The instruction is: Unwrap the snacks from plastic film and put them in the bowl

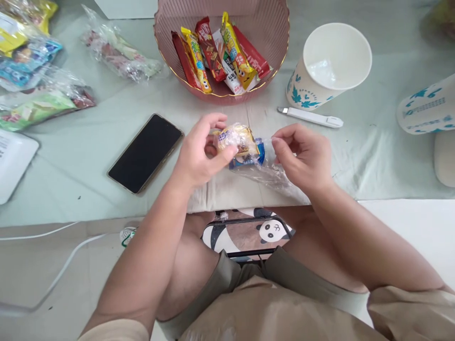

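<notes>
A clear plastic bag (275,179) with small wrapped snacks in yellow (245,142) and blue (259,154) wrappers lies between my hands near the table's front edge. My left hand (202,154) is curled around the snack end of the bag, thumb on top of the film and fingers behind it. At the bag's other side, my right hand (302,154) pinches the film between thumb and fingertips. The loose tail of the bag runs under my right hand towards the table edge.
A pink ribbed bowl (222,94) holding several snack bars stands behind my hands. A black phone (145,152) lies left. To the right are a white utility knife (311,117), a paper cup (330,61) and another cup (428,106). Bagged snacks (39,104) crowd the far left.
</notes>
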Demonstrator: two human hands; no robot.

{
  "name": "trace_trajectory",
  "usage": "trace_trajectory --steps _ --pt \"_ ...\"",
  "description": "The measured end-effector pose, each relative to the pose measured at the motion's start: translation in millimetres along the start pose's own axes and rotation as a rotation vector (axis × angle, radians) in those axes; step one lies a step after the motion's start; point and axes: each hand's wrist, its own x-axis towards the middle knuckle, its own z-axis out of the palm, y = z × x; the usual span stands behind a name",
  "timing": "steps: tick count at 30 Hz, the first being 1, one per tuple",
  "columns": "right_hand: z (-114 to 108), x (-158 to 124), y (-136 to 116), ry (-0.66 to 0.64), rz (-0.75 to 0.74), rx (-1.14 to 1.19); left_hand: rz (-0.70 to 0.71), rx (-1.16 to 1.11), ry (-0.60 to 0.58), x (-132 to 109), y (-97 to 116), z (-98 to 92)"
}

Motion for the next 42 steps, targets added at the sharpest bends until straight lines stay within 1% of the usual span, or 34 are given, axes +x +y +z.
trace_trajectory --steps 2,4,7,9,11,13,15,17,18,21,22,23,25,26,28,31,35,37,39,40,42 --pt "1 0 -1 0.000 0.057 0.031 0.113 0.150 -0.001 -2 1 -0.1" --pt "2 0 -1 0.010 0.078 0.033 0.190 0.244 0.008 -3 4 -0.5" --pt "3 1 -1 0.056 0.085 0.027 0.232 0.267 0.056 -1 6 -1.0" --pt "1 4 2 0.081 0.100 0.024 0.208 0.235 0.113 1 5 -1.0" --pt "-2 8 8 0.094 0.121 0.008 0.154 0.180 0.183 2 2 -1.1" --pt "-7 12 17 0.105 0.145 -0.021 0.078 0.091 0.253 3 -1 -1.8" --pt "-14 16 28 0.104 0.175 -0.056 -0.004 -0.003 0.295 4 -2 -2.9" --pt "-20 19 36 0.125 0.176 -0.127 -0.048 -0.052 0.289 4 -3 -3.5" --pt "-23 19 38 0.164 0.146 -0.180 -0.044 -0.048 0.266 4 -2 -3.3" --pt "-25 15 29 0.317 -0.022 -0.333 0.044 0.054 0.144 3 2 -0.3" --pt "-22 12 23 0.317 -0.079 -0.350 0.076 0.102 0.104 2 4 1.4" --pt "-18 7 16 0.275 -0.127 -0.350 0.104 0.147 0.082 2 6 3.1" --pt "-6 -1 4 0.111 -0.183 -0.343 0.145 0.200 0.077 2 9 6.5" --pt "0 -5 1 0.035 -0.196 -0.349 0.154 0.196 0.094 2 10 7.9" --pt "9 -9 -3 -0.059 -0.194 -0.371 0.132 0.145 0.149 2 11 9.7" --pt "9 -8 0 -0.079 -0.179 -0.355 0.029 0.058 0.256 3 9 9.7" --pt "-6 -1 4 -0.065 -0.178 -0.318 -0.152 -0.091 0.347 6 7 6.0" --pt "-11 0 4 -0.084 -0.174 -0.297 -0.233 -0.166 0.383 8 6 4.0" --pt "-12 1 4 -0.110 -0.177 -0.273 -0.222 -0.214 0.404 9 6 2.9" --pt "-12 0 4 -0.123 -0.187 -0.260 -0.184 -0.216 0.381 8 7 3.0" --pt "-9 -1 4 -0.145 -0.236 -0.230 -0.103 -0.150 0.275 6 10 4.5"
